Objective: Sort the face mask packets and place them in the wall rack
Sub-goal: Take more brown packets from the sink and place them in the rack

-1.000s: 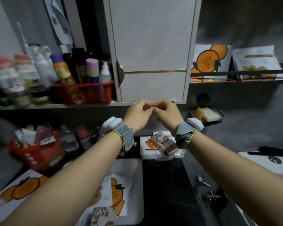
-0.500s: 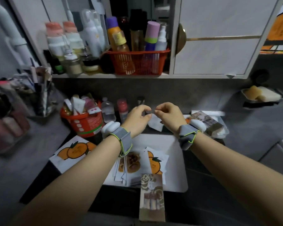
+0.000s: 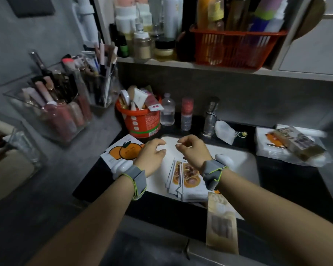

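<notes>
A fanned stack of face mask packets [image 3: 186, 178] with brown and orange prints lies on a white tray [image 3: 244, 173] on the dark counter. One orange-fruit packet [image 3: 123, 150] lies at the tray's left edge. A long gold-brown packet [image 3: 221, 223] sticks out over the tray's near edge. My left hand [image 3: 152, 157] hovers over the tray's left side, fingers loosely curled, holding nothing. My right hand [image 3: 192, 150] hovers just above the stack, fingers curled and empty. The wall rack is out of view.
A red tub [image 3: 142, 120] of cosmetics and small bottles [image 3: 167, 112] stand behind the tray. Clear organisers [image 3: 56, 108] of make-up sit at the left. At the right, a gold box [image 3: 298, 143] rests on a white tissue pack. A shelf with a red basket [image 3: 236, 47] hangs overhead.
My view has dropped from the cabinet and wall rack to the counter. My hands, fingertips joined before, have parted and lowered over the tray.
</notes>
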A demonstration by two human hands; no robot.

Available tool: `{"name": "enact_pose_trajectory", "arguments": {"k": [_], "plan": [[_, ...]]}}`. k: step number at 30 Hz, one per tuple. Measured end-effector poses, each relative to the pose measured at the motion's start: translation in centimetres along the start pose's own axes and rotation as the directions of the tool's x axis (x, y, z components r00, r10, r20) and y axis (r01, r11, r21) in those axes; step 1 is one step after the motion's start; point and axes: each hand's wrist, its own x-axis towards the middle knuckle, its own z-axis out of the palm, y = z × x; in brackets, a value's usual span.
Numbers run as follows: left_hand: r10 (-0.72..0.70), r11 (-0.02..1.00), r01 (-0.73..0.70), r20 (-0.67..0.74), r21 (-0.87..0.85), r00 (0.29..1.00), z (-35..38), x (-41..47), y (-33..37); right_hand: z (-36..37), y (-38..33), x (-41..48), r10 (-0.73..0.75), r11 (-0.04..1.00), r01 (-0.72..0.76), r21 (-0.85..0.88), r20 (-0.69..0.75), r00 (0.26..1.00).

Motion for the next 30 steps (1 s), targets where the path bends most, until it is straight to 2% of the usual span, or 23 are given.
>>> {"name": "enact_pose_trajectory", "arguments": {"k": [7, 13, 19, 23, 25, 30], "plan": [[-0.207, 0.978, 0.205, -0.088, -0.032, 0.974, -1.7, -1.2, -6.7, 5.1, 1.2, 1.0, 0.055, 0.994, -0.039, -0.103, 0.158, 0.986], [-0.411, 0.912, 0.401, -0.161, -0.091, 0.897, -3.3, -1.1, -10.7, 8.5, 2.4, 2.5, 0.074, 0.965, 0.007, -0.264, 0.296, 0.952], [-0.570, 0.811, 0.509, -0.194, -0.290, 0.798, -3.5, 0.4, -12.0, 10.9, 2.9, 3.8, 0.038, 0.917, 0.127, -0.379, 0.398, 0.917], [-0.681, 0.700, 0.538, -0.212, -0.470, 0.701, -3.6, 2.3, -12.9, 12.1, 2.8, 4.1, -0.069, 0.854, 0.309, -0.420, 0.496, 0.865], [-0.723, 0.625, 0.532, -0.165, -0.571, 0.671, -3.7, 2.7, -13.3, 12.8, 2.8, 4.0, -0.061, 0.814, 0.367, -0.450, 0.562, 0.825], [-0.772, 0.481, 0.450, -0.121, -0.752, 0.624, -3.3, 4.0, -13.3, 13.2, 3.2, 4.5, 0.009, 0.792, 0.372, -0.484, 0.619, 0.786]]}}
